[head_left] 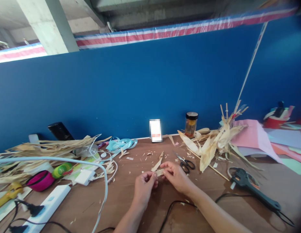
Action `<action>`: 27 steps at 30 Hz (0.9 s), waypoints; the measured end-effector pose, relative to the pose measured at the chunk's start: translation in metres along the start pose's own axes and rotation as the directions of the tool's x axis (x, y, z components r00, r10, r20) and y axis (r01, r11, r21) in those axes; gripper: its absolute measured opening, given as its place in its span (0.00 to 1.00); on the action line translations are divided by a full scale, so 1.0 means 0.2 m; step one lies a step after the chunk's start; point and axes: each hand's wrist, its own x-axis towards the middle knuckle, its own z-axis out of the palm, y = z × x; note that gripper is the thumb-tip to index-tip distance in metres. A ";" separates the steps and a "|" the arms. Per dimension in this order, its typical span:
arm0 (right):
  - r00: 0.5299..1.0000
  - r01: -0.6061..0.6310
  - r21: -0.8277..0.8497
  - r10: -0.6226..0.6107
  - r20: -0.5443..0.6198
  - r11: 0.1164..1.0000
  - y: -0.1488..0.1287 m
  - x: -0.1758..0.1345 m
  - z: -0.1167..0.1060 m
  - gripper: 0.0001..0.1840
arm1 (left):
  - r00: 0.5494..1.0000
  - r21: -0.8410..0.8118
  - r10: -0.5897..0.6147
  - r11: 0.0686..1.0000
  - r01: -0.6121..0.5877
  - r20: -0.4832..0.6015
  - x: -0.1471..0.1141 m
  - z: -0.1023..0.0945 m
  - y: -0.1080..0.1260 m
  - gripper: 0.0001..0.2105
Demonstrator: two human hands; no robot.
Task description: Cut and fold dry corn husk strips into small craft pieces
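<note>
Between my two hands a short strip of dried corn husk (160, 172) is stretched, pale and narrow. My left hand (145, 187) pinches its left end between thumb and fingers. The fingertips of my right hand (176, 176) grip the other end. Just beyond my fingers another piece of husk (157, 163) lies on the brown table (126, 200), pointing away from me. Black-handled scissors (186, 165) rest to the right of my right hand, blades toward the back. Small husk scraps are scattered around them.
A dark glue gun (254, 189) with its cable lies at right. Behind it are husks (208, 145), a lidded jar (191, 124) and coloured paper (254, 139). On the left are a power strip (50, 207), white cable (105, 184), blue ribbon (121, 144) and more husks (55, 145).
</note>
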 end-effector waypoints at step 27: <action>0.997 0.029 -0.098 -0.035 -0.062 0.995 0.00 0.00 0.01 0.12 | 0.996 -0.074 -0.072 0.994 0.075 0.050 0.00 0.00 0.02 0.13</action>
